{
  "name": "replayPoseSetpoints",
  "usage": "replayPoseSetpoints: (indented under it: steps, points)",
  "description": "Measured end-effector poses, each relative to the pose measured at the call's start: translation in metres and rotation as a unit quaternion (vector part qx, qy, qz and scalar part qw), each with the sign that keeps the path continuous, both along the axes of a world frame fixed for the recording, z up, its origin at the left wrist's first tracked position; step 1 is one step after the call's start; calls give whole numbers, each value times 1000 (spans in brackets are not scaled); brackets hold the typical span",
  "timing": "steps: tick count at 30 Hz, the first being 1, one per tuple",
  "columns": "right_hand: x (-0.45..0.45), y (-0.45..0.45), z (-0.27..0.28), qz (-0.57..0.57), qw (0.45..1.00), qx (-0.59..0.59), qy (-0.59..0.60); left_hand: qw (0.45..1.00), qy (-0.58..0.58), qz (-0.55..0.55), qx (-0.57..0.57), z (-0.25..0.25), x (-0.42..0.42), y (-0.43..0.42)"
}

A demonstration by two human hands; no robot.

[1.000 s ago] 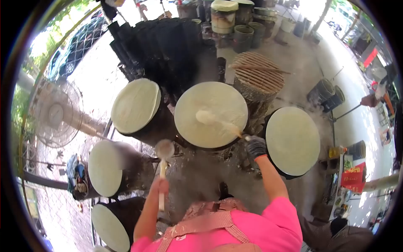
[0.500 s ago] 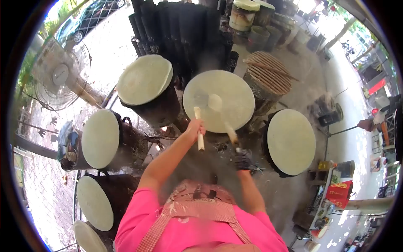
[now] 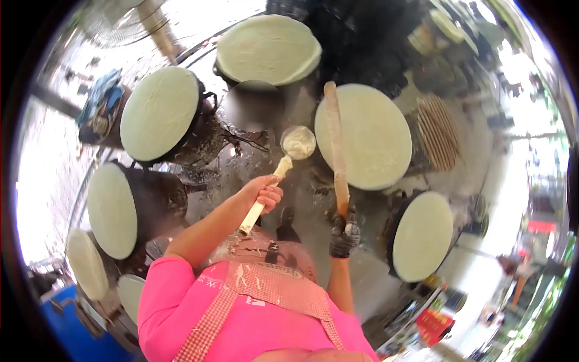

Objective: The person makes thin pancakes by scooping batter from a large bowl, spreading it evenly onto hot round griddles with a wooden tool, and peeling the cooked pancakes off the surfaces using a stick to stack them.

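1. Grey floor (image 3: 374,220) spreads below a ring of drums, with several pale rounds (image 3: 160,114) capping them; a slatted wooden disc (image 3: 439,133) stands beside the middle drum.

2. Just changed: the ladle (image 3: 282,166) is now off the middle round (image 3: 374,136). Its bowl is beside the rim and apart from it in view, with whitish mix (image 3: 298,145) inside. I judge that the ladle is not feeding the surface at this moment.

3. The left hand (image 3: 265,193) is bare, its fingers closed around the ladle's pale handle.

4. The right hand (image 3: 345,236), in a dark glove, firmly grips the end of a long flat blade (image 3: 338,151). This blade runs across the left edge of the middle round; I cannot tell whether it touches or is raised above it.

5. Against 0.5 s ago: the ladle's bowl was over the middle round, and the blade was a blur at the near rim. Now the blade is sharp and points away from the body.

6. Against 1.0 s ago: the blade's far end was on the round, amid streaks. Now that surface looks smoother, so the coating seems fairly even. Also, the whole view has turned.
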State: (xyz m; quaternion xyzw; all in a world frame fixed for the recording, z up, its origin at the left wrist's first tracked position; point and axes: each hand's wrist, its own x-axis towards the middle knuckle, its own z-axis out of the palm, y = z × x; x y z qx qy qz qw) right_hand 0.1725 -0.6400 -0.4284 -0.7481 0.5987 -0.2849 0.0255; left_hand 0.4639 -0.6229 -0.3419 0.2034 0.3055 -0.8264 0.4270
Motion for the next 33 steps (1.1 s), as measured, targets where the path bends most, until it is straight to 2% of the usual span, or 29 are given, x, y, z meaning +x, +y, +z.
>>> replayPoseSetpoints:
  steps: [1, 2, 4, 5, 7, 8, 11, 12, 15, 17, 19, 21, 24, 25, 27, 28, 31, 32, 33]
  points:
    - [2, -6, 4, 6, 999, 51, -11, 1000, 12, 22, -18, 3, 0, 3]
    - [-2, -14, -12, 17, 995, 72, -73, 999, 27, 34, -20, 6, 0, 5]
    - [6, -24, 7, -11, 977, 178, -115, 998, 17, 54, -39, 7, 4, 12]
    - [16, -36, 16, -23, 964, 230, -135, 994, 15, 51, -93, 3, 8, 20]
    - [37, -65, 21, 32, 975, 174, -134, 976, 72, 104, -177, -19, 13, 41]
    - [49, -77, 23, 52, 978, 150, -136, 977, 51, 116, -171, -25, 17, 51]
    - [103, -125, 24, 111, 963, 243, 43, 987, -6, 135, -88, -31, 39, 84]
    - [133, -138, 24, 109, 959, 238, 109, 988, -8, 147, -48, -39, 47, 95]
    - [222, -165, 23, 225, 955, 166, 101, 988, -60, 143, 4, -52, 73, 125]
    - [281, -177, 16, 312, 945, 81, 55, 990, -28, 130, 49, -67, 96, 142]
    - [343, -178, 29, 339, 938, 37, 59, 984, -135, 102, 56, -60, 116, 152]
    - [400, -194, 13, 378, 924, 3, 60, 990, 11, 131, 56, -54, 137, 158]
    - [471, -204, 15, 323, 946, 25, 13, 988, 5, 138, 70, -50, 160, 159]
    - [485, -212, 15, 322, 945, 42, 36, 984, -25, 140, 108, -49, 165, 158]
    - [505, -220, 12, 319, 941, 82, 82, 984, -35, 149, 86, -56, 174, 162]
    - [513, -229, 14, 325, 932, 98, 130, 982, -6, 160, 100, -62, 177, 164]
    - [518, -256, 16, 342, 924, 84, 147, 979, 22, 171, 112, -70, 183, 161]
    - [509, -272, 17, 374, 924, -24, 79, 977, 14, 174, 120, -77, 182, 161]
    - [504, -287, 39, 335, 940, -17, 56, 979, 51, 162, 112, -82, 183, 158]
